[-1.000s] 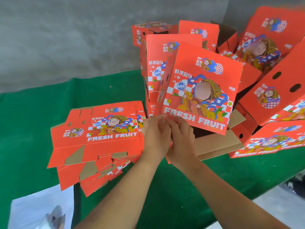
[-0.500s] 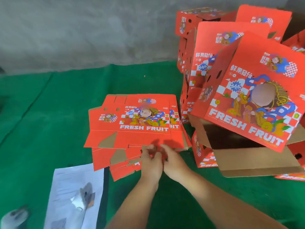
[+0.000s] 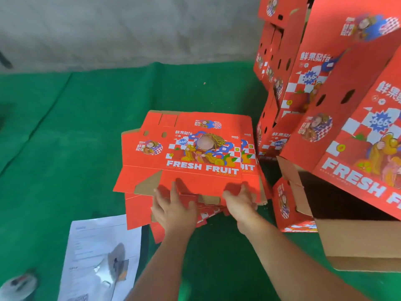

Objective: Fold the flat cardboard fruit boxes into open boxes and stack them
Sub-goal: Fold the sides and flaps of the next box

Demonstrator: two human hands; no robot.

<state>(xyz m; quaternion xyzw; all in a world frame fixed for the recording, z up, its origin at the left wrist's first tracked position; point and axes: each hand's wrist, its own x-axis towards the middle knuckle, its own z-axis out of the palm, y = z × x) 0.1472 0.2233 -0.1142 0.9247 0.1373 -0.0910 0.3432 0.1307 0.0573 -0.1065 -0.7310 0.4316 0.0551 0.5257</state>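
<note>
Flat box point(image 3: 195, 161) edge over fingers point(image 3: 173, 187)

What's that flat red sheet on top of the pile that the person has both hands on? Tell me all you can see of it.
The top flat box is an unfolded red cardboard sheet printed with a cartoon figure, checkered patches and "FRESH FRUIT"; brown board shows at its cut flaps. It lies on a pile of similar sheets on green cloth. The left hand and right hand grip its near edge.
</note>
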